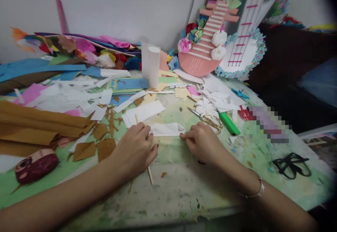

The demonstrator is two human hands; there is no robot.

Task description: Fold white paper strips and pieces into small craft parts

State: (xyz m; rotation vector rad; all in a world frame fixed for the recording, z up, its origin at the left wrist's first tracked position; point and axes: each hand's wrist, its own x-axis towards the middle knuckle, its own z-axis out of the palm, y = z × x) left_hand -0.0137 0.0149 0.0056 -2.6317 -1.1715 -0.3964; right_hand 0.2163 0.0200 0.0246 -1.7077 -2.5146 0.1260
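A folded white paper strip [167, 129] lies across the table between my hands. My left hand [135, 149] is closed at its left end, fingers curled, with a thin wooden stick [150, 175] running through the hand and poking out above and below. My right hand [202, 140] is closed too, its fingertips on the strip's right end. Flat white paper pieces [144, 112] rest just beyond my left hand. Past my right hand are gold-handled scissors [207, 119] with their blades apart, a white paper flower [205, 106] and a green marker-like thing [228, 122].
Brown crepe paper [34, 123], brown scraps [84, 151] and a dark red pouch-like object [37, 165] lie left. A white roll [154, 67] stands at the back. Decorated paper instruments [201, 61] lean on the wall. Black-framed glasses [291, 165] lie right.
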